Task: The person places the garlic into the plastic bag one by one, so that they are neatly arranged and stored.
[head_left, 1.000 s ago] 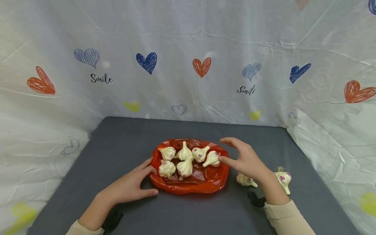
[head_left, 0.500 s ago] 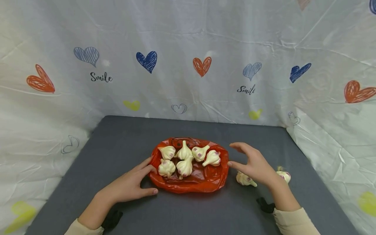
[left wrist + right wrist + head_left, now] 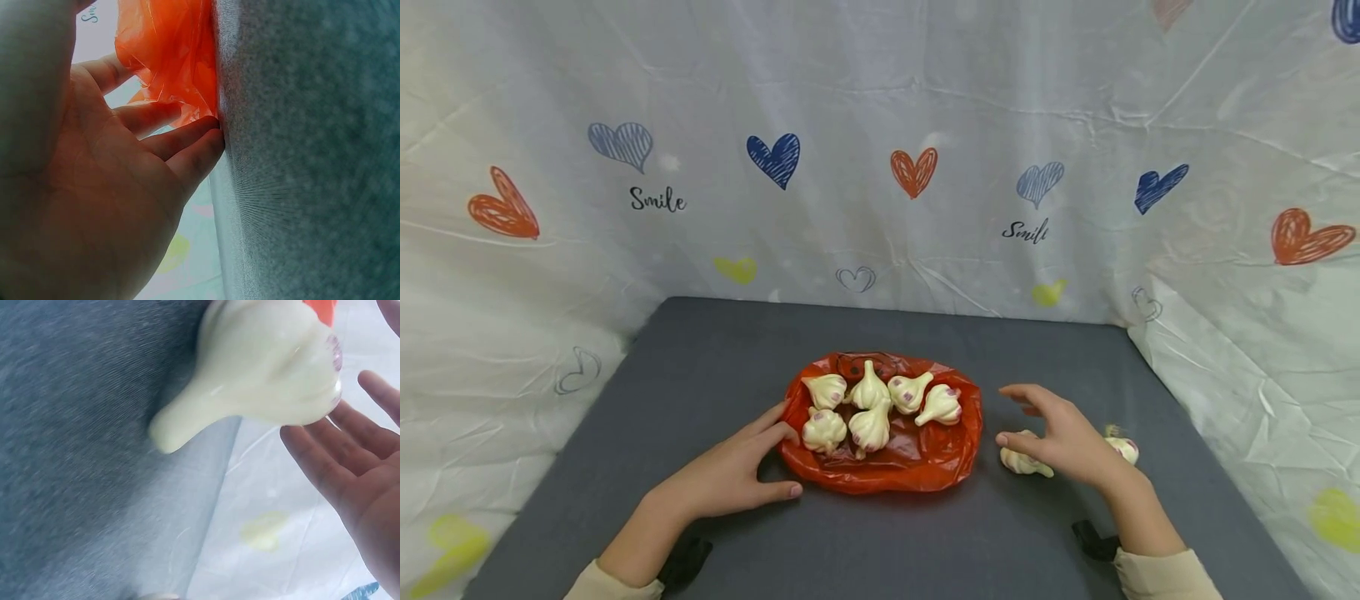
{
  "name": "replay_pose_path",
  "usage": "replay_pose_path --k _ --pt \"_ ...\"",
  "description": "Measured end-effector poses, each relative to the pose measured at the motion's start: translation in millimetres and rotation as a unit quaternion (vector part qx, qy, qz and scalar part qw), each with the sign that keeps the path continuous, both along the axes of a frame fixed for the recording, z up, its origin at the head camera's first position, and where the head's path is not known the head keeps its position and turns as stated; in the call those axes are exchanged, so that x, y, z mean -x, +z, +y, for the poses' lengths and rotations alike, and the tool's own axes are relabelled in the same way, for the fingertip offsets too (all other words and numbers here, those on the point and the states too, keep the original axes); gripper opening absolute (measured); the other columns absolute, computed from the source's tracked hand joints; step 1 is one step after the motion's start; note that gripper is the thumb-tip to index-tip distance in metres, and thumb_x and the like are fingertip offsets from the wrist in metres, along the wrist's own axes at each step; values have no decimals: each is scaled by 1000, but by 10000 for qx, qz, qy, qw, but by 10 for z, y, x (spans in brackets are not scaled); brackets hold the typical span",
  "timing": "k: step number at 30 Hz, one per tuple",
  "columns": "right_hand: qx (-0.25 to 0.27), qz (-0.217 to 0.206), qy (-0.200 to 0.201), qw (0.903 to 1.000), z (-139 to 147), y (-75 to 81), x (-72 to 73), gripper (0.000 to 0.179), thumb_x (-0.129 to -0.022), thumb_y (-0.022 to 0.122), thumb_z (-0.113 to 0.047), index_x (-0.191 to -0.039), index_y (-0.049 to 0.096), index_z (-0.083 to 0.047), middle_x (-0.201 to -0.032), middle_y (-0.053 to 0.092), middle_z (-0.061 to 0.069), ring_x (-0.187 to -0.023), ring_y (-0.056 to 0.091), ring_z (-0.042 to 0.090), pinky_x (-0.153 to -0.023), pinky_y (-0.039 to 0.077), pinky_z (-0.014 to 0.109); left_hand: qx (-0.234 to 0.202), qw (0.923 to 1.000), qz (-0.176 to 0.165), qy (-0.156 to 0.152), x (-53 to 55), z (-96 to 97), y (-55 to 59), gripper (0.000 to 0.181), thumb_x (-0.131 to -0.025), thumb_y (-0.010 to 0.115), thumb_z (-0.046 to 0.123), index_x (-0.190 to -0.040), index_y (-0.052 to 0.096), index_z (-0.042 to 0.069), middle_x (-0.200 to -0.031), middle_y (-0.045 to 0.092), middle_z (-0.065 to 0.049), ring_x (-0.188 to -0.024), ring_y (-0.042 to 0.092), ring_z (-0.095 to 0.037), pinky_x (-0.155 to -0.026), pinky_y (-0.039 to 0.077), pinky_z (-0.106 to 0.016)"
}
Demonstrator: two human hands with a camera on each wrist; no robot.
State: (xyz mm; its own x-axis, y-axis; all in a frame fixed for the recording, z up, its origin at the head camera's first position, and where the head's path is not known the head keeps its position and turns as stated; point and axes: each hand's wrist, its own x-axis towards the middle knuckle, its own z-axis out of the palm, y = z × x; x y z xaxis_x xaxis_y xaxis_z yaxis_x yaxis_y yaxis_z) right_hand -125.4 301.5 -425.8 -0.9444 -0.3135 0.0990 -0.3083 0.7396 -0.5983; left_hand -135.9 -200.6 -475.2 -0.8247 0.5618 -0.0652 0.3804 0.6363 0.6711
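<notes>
A red plastic bag [image 3: 880, 477] lies open on the dark table, with several garlic bulbs [image 3: 870, 427] inside it. My left hand [image 3: 730, 475] touches the bag's left edge with fairly straight fingers; the left wrist view shows the fingertips at the orange-red plastic [image 3: 169, 50]. To the right of the bag, my right hand [image 3: 1063, 437] hovers with fingers spread over a loose garlic bulb [image 3: 1024, 463], partly covering it in the head view. That bulb [image 3: 269, 362] appears large in the right wrist view, near the fingers, which hold nothing.
A second loose garlic bulb [image 3: 1123, 448] sits farther right, partly hidden behind the right hand. The dark grey table [image 3: 880, 550] is enclosed by a pale curtain [image 3: 850, 100] printed with hearts and the word Smile.
My right hand has moved from beside the rightmost bulb in the bag, out to the right and nearer to me, over the loose bulb. The left hand has stayed at the bag.
</notes>
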Motion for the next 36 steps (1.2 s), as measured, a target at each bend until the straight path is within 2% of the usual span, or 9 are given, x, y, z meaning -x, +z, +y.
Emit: replay_pose_path --k 5,11,21,28,36 --pt "-13 -157 4 9999 59 -42 -31 64 -100 84 -36 -152 59 -9 -150 61 18 -130 63 50 -101 55 65 3 10000 -27 27 3 0 -9 49 -92 83 63 -126 62 34 -180 19 -14 -162 26 -44 -119 38 -69" --pt "-55 -385 50 9992 120 -84 -49 65 -100 83 -39 -151 60 -6 -149 62 19 -126 65 48 -97 57 63 8 10000 0 19 4 -9 -30 49 -92 83 64 -127 62 34 -180 18 -14 -162 27 -44 -118 38 -69" --pt "-127 -400 -57 9991 178 -212 -93 67 -94 89 -44 -145 65 -7 -140 70 11 -123 68 33 -101 56 58 23 10000 32 23 0 -5 -18 49 -92 83 63 -126 62 34 -181 19 -13 -162 27 -44 -118 38 -68" --pt "-4 -621 -12 9981 193 -222 -90 62 -96 87 -42 -144 66 -8 -139 69 9 -125 67 36 -102 55 60 17 10000 45 29 -9 -8 -11 48 -92 83 63 -126 62 34 -180 19 -13 -162 28 -43 -118 39 -68" --pt "-140 -607 -128 9980 217 -255 -82 56 -95 87 -45 -138 71 -12 -133 72 1 -123 68 28 -99 58 48 46 10000 30 39 -6 -9 -12 49 -92 83 63 -126 62 35 -181 19 -13 -162 27 -43 -118 39 -68"
